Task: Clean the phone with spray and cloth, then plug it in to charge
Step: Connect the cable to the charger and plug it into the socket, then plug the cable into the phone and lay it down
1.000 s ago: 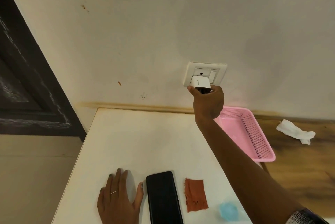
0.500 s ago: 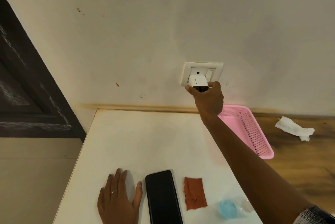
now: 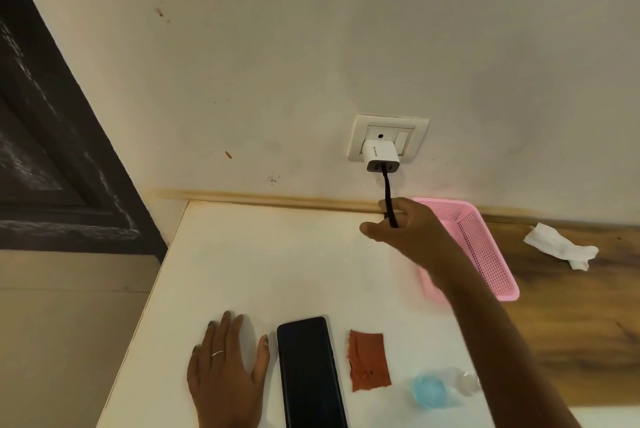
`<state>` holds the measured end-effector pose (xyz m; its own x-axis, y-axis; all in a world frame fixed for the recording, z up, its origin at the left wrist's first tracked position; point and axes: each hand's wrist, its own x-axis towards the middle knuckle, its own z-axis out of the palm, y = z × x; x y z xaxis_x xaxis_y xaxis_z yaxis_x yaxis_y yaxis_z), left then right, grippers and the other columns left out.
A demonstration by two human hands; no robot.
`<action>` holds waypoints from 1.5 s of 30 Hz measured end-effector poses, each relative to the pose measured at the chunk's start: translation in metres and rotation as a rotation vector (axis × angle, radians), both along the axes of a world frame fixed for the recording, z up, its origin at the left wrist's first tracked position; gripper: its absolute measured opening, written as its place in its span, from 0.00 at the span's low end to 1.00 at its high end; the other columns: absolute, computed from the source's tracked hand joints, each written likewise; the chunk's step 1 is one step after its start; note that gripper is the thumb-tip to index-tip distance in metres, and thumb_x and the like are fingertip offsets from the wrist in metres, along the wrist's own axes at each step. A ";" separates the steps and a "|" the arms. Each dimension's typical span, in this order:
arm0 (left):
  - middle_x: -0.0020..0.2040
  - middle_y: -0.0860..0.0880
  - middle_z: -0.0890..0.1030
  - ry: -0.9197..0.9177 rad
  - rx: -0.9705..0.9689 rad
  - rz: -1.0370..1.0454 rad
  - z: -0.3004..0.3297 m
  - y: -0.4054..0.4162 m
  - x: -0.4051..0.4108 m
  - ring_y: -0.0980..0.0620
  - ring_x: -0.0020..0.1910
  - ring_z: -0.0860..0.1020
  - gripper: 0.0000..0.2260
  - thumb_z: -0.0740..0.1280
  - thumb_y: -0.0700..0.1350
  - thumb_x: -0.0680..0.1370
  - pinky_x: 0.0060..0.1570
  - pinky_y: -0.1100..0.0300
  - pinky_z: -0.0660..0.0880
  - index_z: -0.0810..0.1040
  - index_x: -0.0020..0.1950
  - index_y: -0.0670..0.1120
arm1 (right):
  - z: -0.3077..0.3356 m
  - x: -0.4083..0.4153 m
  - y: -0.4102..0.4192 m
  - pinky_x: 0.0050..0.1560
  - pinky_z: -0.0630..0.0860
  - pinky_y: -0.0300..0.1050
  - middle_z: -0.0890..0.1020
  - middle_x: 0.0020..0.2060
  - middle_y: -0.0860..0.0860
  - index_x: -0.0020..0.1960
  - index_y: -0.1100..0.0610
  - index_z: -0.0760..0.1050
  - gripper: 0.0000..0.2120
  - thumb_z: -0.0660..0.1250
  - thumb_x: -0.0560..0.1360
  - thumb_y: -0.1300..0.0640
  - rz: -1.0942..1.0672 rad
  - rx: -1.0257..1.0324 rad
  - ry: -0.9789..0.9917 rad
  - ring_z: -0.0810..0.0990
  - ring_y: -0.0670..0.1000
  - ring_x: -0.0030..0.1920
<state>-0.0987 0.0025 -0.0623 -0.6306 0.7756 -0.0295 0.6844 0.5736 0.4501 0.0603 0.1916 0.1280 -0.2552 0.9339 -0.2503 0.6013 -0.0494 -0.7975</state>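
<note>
Two hands in view. Left hand (image 3: 227,370) lies flat, fingers spread, on the counter (image 3: 277,265), just left of the phone (image 3: 310,372). Cloth (image 3: 369,360) right of phone; spray (image 3: 429,390) beyond it. Farther back, right hand (image 3: 408,228) pinches the cable (image 3: 388,195) hanging from the charger (image 3: 380,159), plugged into the socket (image 3: 386,126).

White table (image 3: 277,254): phone (image 3: 310,372), cloth (image 3: 369,360), basket (image 3: 485,247).
</note>
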 end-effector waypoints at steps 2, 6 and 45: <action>0.62 0.40 0.80 -0.013 -0.005 -0.001 0.001 0.000 0.000 0.36 0.62 0.76 0.41 0.41 0.69 0.76 0.59 0.38 0.70 0.80 0.60 0.41 | 0.010 0.010 0.003 0.54 0.74 0.43 0.83 0.44 0.49 0.65 0.57 0.71 0.27 0.74 0.68 0.54 0.044 -0.022 0.084 0.80 0.44 0.47; 0.63 0.40 0.79 -0.029 -0.007 -0.004 0.003 0.000 0.000 0.36 0.63 0.75 0.41 0.40 0.69 0.75 0.59 0.38 0.70 0.79 0.61 0.41 | 0.028 0.020 0.009 0.64 0.71 0.54 0.86 0.44 0.54 0.67 0.60 0.68 0.28 0.71 0.68 0.58 0.160 -0.065 0.321 0.84 0.54 0.49; 0.72 0.46 0.70 0.007 0.140 0.095 -0.015 -0.004 0.005 0.45 0.73 0.64 0.22 0.62 0.54 0.78 0.72 0.49 0.57 0.70 0.70 0.47 | -0.136 -0.007 -0.200 0.56 0.74 0.45 0.65 0.65 0.52 0.69 0.53 0.58 0.35 0.70 0.69 0.44 -0.141 -0.126 -0.306 0.74 0.54 0.60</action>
<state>-0.0938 -0.0014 -0.0772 -0.7008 0.7090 0.0791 0.6337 0.5678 0.5254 0.0533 -0.0080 -0.0083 -0.0212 0.9116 -0.4106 0.7913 -0.2357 -0.5642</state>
